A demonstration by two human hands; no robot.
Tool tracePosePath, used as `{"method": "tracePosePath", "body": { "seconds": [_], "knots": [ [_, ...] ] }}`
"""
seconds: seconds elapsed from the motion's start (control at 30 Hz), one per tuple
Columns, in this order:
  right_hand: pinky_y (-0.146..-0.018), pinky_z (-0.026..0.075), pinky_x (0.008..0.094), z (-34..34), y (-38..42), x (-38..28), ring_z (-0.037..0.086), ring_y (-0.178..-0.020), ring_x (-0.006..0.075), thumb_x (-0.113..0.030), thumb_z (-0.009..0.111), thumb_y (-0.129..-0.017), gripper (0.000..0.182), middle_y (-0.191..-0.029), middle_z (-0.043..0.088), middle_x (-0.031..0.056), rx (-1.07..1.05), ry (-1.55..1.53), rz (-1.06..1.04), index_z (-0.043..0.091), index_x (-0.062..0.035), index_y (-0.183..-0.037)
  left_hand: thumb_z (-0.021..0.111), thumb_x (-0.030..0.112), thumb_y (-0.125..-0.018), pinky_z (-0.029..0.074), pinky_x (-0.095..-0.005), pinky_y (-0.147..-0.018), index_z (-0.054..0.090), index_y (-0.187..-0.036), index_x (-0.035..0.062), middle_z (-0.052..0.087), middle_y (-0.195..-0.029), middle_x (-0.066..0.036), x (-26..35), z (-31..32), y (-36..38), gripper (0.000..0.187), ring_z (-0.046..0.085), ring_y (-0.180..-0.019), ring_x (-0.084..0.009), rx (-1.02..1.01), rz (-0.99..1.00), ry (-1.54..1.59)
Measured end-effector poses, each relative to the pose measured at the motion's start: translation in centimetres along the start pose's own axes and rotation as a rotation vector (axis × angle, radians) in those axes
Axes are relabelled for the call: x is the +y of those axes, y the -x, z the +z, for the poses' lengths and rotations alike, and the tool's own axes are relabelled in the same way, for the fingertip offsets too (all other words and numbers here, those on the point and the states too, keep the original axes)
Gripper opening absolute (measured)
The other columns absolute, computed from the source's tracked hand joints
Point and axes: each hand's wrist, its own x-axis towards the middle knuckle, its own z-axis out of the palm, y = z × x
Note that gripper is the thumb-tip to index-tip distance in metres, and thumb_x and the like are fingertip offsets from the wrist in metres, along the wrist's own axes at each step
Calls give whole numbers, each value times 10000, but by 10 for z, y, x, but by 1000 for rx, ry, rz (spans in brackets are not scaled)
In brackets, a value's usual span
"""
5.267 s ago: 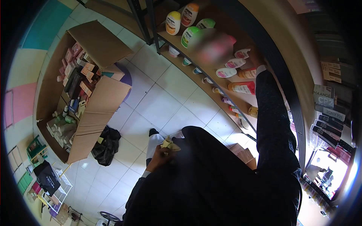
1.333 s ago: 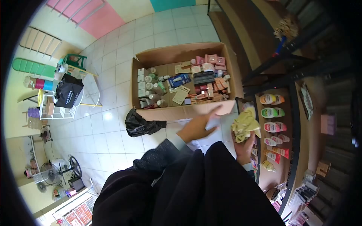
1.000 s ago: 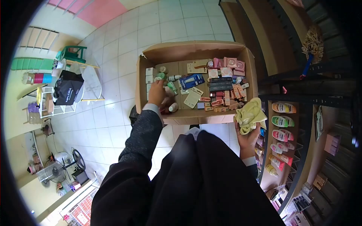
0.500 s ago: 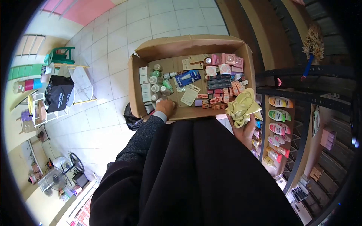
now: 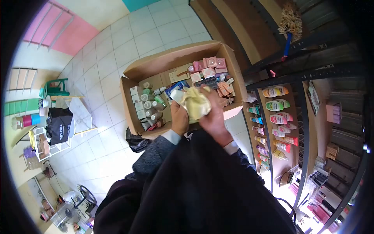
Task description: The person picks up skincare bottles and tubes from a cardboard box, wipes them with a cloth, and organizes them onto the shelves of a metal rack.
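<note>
My left hand (image 5: 180,118) grips a small white bottle (image 5: 177,95) above the front part of a cardboard box (image 5: 150,64). A crumpled pale yellow cloth (image 5: 196,103) is closed in my right hand (image 5: 215,120), which looks blurred and presses the cloth against the bottle. Most of the bottle is hidden by fingers and cloth. Below, in the box's left part, several small bottles (image 5: 148,105) stand beside a column of white cartons (image 5: 137,100). Pink packages (image 5: 209,62) and small orange boxes (image 5: 224,89) fill the right part. A blue package (image 5: 177,87) lies in the middle.
Dark metal shelves with several colourful bottles (image 5: 277,118) rise on the right, a feather duster (image 5: 290,25) above them. A black plastic bag (image 5: 136,141) lies by the box's left front corner. Farther left are a green stool (image 5: 56,88), a black bag (image 5: 59,124) and fans (image 5: 67,212).
My left hand has come up out of the box with a white bottle. My right hand has brought the cloth from the box's right edge to the bottle. The view has turned.
</note>
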Motion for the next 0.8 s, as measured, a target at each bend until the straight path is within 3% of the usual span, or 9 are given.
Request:
{"method": "tracePosePath", "body": {
  "seconds": [0.1, 0.17, 0.23, 0.43, 0.57, 0.63, 0.67, 0.7, 0.8],
  "knots": [
    [-853, 439, 376, 0, 13, -13, 506, -1047, 351, -62, 703, -618, 612, -1150, 484, 202, 0, 85, 93, 451, -43, -1176, 467, 157, -892, 501, -323, -773, 462, -1080, 26, 571, -1001, -105, -8, 19, 3, 229, 588, -888, -181, 24, -59, 259],
    [-820, 460, 369, -5, 29, 4, 552, -987, 341, -48, 697, -646, 571, -1073, 545, 203, 81, -162, 187, 455, -30, -1163, 477, 227, -905, 476, -255, -685, 483, -1042, 59, 571, -931, -44, -14, 29, 11, 217, 562, -823, -110, 147, -180, 138],
    [-777, 476, 327, -13, 44, 9, 590, -942, 200, -87, 659, -742, 507, -1023, 595, 159, 89, -80, 231, 424, -61, -1191, 489, 274, -901, 434, -232, -697, 494, -1032, 52, 552, -899, -15, -18, 32, 12, 258, 513, -779, -73, 57, -57, -5],
    [-745, 483, 311, -41, 79, 16, 601, -902, 194, -50, 643, -704, 444, -992, 607, 140, 17, 53, 433, 483, -33, -1117, 489, 276, -898, 451, -235, -614, 501, -1006, 48, 566, -834, -13, -1, 32, 5, 252, 535, -710, -91, 41, -37, -66],
    [-827, 449, 290, -63, 85, 28, 562, -980, 200, -50, 632, -734, 457, -1032, 578, 139, 150, -507, 575, 465, -15, -1158, 396, 398, -910, 480, -250, -600, 492, -1101, 36, 569, -782, -48, 21, 47, -6, 420, 568, -685, -134, -97, -202, 52],
    [-851, 437, 328, -64, 68, 9, 537, -1020, 260, -32, 623, -703, 505, -1103, 528, 164, 216, -754, 575, 458, -45, -1180, 341, 425, -919, 482, -299, -709, 458, -1153, 10, 561, -908, -78, 18, 49, -10, 491, 562, -806, -175, -447, -388, 437],
    [-875, 418, 360, -56, 59, 3, 507, -1048, 293, -34, 627, -676, 531, -1125, 501, 182, 160, -499, 338, 464, -59, -1180, 346, 467, -903, 473, -326, -771, 451, -1159, 26, 568, -943, -84, 15, 76, 13, 521, 562, -854, -199, -150, -403, 281],
    [-899, 400, 392, -48, 52, -3, 478, -1077, 327, -37, 630, -648, 557, -1147, 474, 199, 101, -238, 108, 471, -73, -1180, 387, 461, -891, 460, -345, -815, 449, -1161, 49, 571, -966, -95, -7, 70, 18, 497, 560, -891, -214, -325, -384, 545],
    [-927, 352, 439, -48, 43, -23, 408, -1073, 396, -75, 661, -578, 609, -1181, 409, 205, 119, 119, 42, 501, -119, -1165, 487, 409, -867, 466, -348, -804, 479, -1107, 65, 574, -948, -82, -3, 76, 20, 419, 562, -886, -209, -210, -428, 485]
  ]
}}
